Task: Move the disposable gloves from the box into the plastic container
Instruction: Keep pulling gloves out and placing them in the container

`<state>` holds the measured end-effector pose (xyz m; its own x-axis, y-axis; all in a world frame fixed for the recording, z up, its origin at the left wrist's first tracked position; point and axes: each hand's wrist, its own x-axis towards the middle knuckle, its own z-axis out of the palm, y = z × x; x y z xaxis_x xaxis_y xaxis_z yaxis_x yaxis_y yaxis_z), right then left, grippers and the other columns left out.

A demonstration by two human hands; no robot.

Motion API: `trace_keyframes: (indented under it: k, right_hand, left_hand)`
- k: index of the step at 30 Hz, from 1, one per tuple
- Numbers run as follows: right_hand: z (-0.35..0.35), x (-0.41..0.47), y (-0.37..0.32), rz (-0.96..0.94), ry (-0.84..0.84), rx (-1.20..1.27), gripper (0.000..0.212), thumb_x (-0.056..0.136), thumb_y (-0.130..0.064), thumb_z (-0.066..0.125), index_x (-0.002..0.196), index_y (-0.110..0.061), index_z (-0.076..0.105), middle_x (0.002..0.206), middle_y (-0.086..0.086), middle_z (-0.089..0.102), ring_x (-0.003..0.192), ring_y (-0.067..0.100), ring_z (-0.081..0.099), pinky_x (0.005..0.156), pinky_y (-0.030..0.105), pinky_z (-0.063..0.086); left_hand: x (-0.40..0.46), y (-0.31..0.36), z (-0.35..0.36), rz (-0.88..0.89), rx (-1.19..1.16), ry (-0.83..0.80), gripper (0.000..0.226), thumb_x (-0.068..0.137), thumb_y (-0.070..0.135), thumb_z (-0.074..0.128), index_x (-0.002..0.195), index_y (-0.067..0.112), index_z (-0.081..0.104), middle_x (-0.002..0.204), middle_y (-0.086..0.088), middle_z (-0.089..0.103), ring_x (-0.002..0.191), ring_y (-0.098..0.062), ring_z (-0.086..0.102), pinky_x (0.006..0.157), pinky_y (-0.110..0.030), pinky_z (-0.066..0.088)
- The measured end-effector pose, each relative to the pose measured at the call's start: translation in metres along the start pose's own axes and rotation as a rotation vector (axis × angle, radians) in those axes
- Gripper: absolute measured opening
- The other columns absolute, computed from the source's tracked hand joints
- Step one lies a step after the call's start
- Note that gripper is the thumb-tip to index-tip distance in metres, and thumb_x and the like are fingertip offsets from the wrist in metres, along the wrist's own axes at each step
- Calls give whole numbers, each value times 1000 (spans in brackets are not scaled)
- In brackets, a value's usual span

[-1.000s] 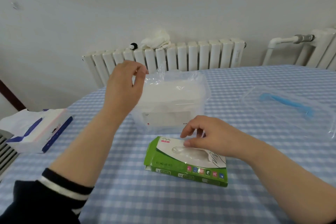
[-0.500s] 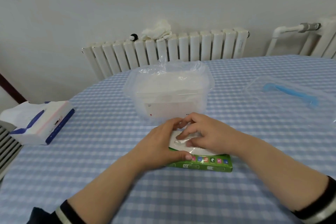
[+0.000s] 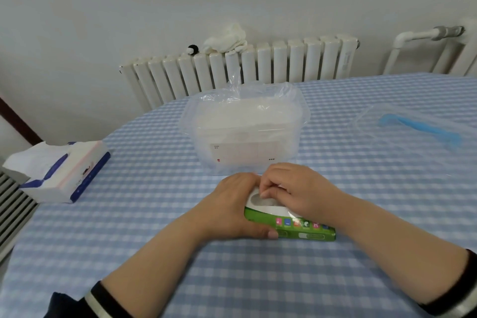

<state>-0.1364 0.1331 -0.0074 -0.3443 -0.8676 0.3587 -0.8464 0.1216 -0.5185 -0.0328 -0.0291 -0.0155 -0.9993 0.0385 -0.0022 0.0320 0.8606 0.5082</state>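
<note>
Lying flat on the checked bench (image 3: 154,214), one green and white box (image 3: 304,230) of disposable gloves has its long axis running left to right, tilting slightly away on the left; its oval opening faces up. One tissue pack (image 3: 64,173) sits far left. The left hand (image 3: 232,206) grips the box's left end, thumb curled along the near side. The right hand (image 3: 302,191) rests on top, fingers (image 3: 268,188) curled and pinching at the opening (what they hold is hidden). Just behind the box stands one clear plastic container (image 3: 245,131), open-topped, with filmy gloves (image 3: 247,108) inside. One clear lid (image 3: 413,131) with a blue handle lies at right.
</note>
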Motion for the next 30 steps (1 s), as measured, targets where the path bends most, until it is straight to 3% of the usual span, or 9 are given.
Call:
trace_keyframes:
  k: [3, 9, 11, 14, 19, 23, 25, 27, 30]
  right_hand:
    - [-2, -2, -5, 182, 17, 249, 18, 91, -13, 64, 79, -26, 61, 76, -19, 63, 76, -3, 55, 71, 10, 41]
    - [-1, 0, -18, 261, 142, 453, 18, 94, -8, 58, 81, -21, 59, 72, -23, 66, 72, -7, 59, 70, 8, 42]
    - [-5, 1, -24, 265, 259, 530, 19, 96, -8, 56, 82, -21, 57, 69, -15, 67, 69, -2, 60, 70, 14, 45]
    - [-18, 6, -36, 270, 467, 769, 11, 96, -8, 50, 86, -10, 53, 63, -9, 68, 63, 0, 64, 64, 14, 48]
    - [-54, 11, -49, 201, 749, 1023, 11, 88, -26, 52, 85, -15, 53, 77, 4, 75, 72, 17, 72, 63, 25, 56]
    - [-67, 10, -56, 187, 804, 897, 8, 92, -14, 54, 84, -12, 54, 67, -9, 72, 64, 4, 68, 58, 16, 52]
    - [-68, 8, -55, 203, 791, 838, 8, 82, -20, 60, 84, -13, 57, 69, -8, 72, 68, 7, 70, 64, 19, 54]
    - [-67, 7, -53, 209, 765, 776, 11, 77, -21, 65, 81, -13, 59, 73, -9, 73, 73, 7, 70, 70, 20, 55]
    - [-68, 7, -53, 168, 721, 708, 7, 79, -12, 69, 79, -14, 62, 92, -12, 75, 89, 5, 69, 77, 18, 53]
  left_hand:
    - [0, 0, -1, -1, 10, 14, 74, 66, 55, 83, 127, 33, 47, 122, 17, 48, 113, 0, 39, 99, -23, 35]
    - [-2, 8, -5, 35, 60, 9, 69, 68, 51, 83, 123, 24, 52, 115, 10, 54, 105, -2, 42, 93, -23, 37]
    - [0, 9, -7, 68, 28, 18, 66, 68, 47, 85, 122, 31, 50, 107, 16, 55, 98, 2, 46, 86, -20, 40]
    - [1, 4, -9, 29, -60, 4, 81, 63, 55, 84, 131, 42, 41, 116, 14, 57, 106, -2, 51, 89, -22, 44]
    - [3, -3, -1, 23, 141, -55, 66, 63, 67, 78, 106, 34, 41, 101, 30, 37, 101, -2, 35, 86, -18, 28]
    - [1, -5, -13, 33, -287, -113, 63, 67, 57, 73, 124, 37, 56, 125, 15, 59, 118, -3, 54, 102, -26, 43]
    - [0, 0, -28, 12, -522, -38, 69, 76, 75, 51, 129, 31, 59, 134, 10, 59, 125, -2, 52, 110, -29, 39]
    - [1, 2, -48, 29, -786, 51, 98, 68, 94, 30, 124, 23, 66, 133, -2, 62, 129, -15, 53, 112, -33, 37]
    - [1, 13, -77, 95, -1101, 142, 105, 69, 88, 11, 108, 16, 76, 120, -13, 69, 121, -24, 60, 105, -36, 45]
